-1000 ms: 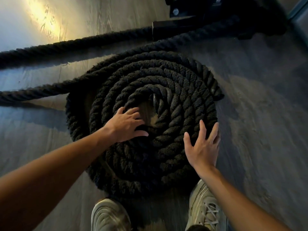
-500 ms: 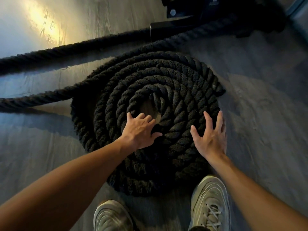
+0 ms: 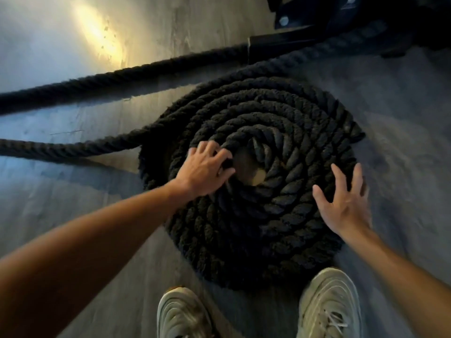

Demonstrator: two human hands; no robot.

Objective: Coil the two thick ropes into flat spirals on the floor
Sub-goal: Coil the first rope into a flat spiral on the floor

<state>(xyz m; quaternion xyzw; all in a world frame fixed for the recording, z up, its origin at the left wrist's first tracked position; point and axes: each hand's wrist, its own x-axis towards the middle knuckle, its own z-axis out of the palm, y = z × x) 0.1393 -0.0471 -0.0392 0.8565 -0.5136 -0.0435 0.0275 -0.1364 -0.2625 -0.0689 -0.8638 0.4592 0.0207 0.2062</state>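
Observation:
A thick black rope lies wound into a flat spiral coil [image 3: 275, 132] on the grey floor, with a small bare gap at its centre. Its loose tail [image 3: 61, 148] runs off to the left edge. A second black rope [image 3: 122, 79] stretches straight across the floor behind the coil. My left hand [image 3: 205, 168] presses on the inner turns left of the centre gap, fingers curled over the rope. My right hand [image 3: 346, 203] rests flat with fingers spread on the coil's outer right turns.
A black metal anchor frame [image 3: 317, 25] stands at the top right, where both ropes lead. My two pale sneakers, left one [image 3: 183, 313] and right one [image 3: 329, 303], stand at the coil's near edge. A patch of warm light [image 3: 97, 32] falls on the floor at top left.
Both hands have slid along the coil: the left towards the centre gap, the right out towards the right rim. The view has shifted, so the coil sits further right in the frame.

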